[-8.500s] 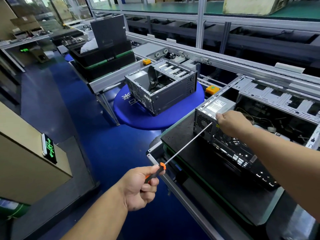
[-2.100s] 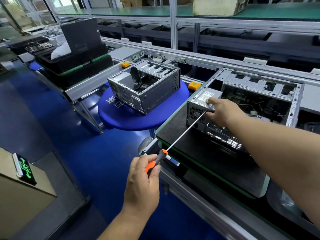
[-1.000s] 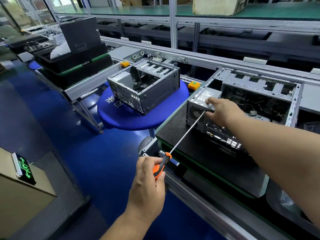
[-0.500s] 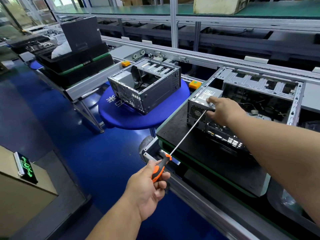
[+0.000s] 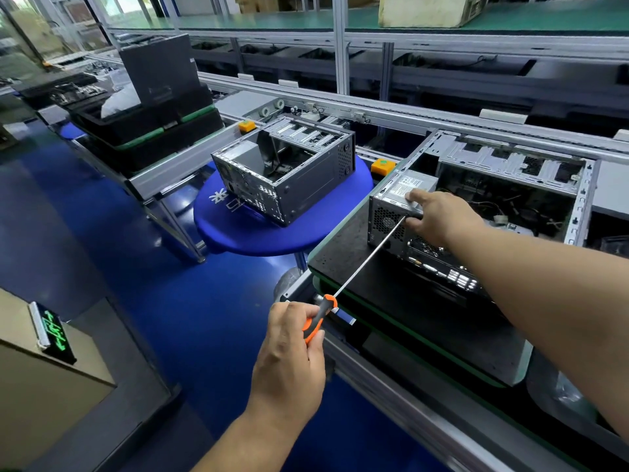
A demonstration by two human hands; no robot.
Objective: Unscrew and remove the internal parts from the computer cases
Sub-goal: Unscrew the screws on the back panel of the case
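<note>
A black pallet [image 5: 367, 267] is sitting on the conveyor rail [image 5: 391, 379], carrying an open computer case [image 5: 476, 206] (its side panel off). Beside it, a round blue table [image 5: 238, 229] is bearing a second case [image 5: 289, 178], both standing over the blue floor [image 5: 119, 253].

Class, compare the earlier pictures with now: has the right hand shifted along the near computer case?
No. The right hand stays at the top rear corner of the open grey metal computer case, beside its white label.
</note>
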